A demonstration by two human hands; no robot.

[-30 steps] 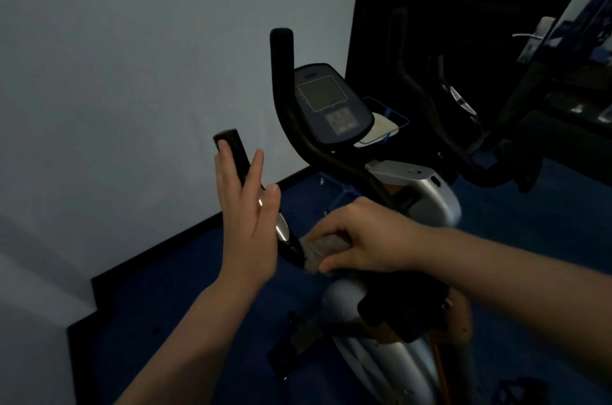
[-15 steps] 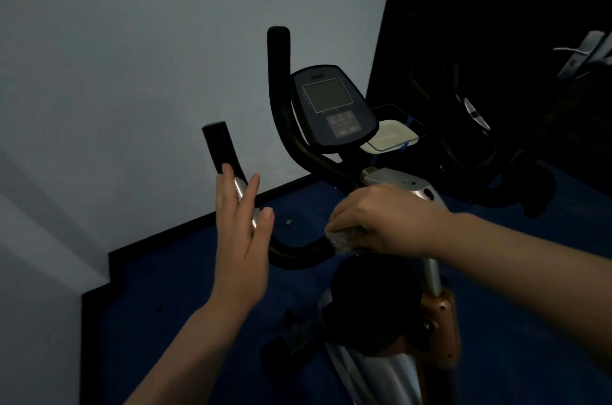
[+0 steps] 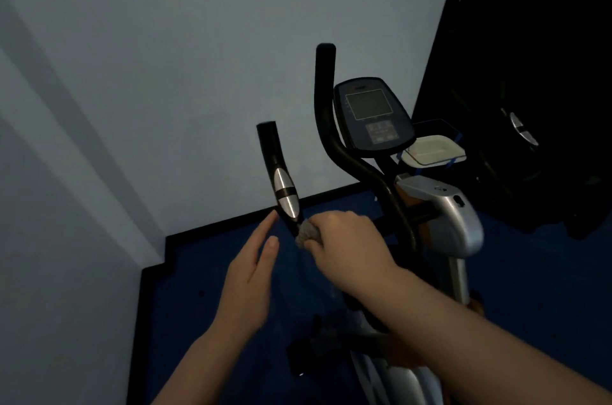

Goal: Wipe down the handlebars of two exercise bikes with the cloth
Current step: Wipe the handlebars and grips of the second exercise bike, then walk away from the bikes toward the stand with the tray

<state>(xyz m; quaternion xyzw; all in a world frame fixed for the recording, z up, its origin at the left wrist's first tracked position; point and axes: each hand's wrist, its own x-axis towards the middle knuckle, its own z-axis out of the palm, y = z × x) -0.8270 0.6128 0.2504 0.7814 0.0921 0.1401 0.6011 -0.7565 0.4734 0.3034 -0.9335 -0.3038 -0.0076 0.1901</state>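
You are gripping the grey cloth in your right hand, fingers curled round it and bunching it against the left handlebar just below its silver sensor band. Wrapping the cloth round the tube this way probably lets one stroke cover the whole circumference. Your left hand is hanging open, fingers straight and holding nothing, with its fingertips just beside the bar's lower end; it looks placed to steady the bar or simply stay out of the cloth's path, and I cannot tell whether it is touching.

The bar is rising at a tilt toward the pale wall, and its upper stretch up to the capped tip is standing free, so you are getting open room to slide upward. The right handlebar is standing upright just beside the console, with less room between them. A white tray is sitting behind the console. The blue floor is meeting the wall at a dark skirting edge. A second machine is standing in deep shadow at the right edge, too dark to read; its handlebars likely remain to be wiped.
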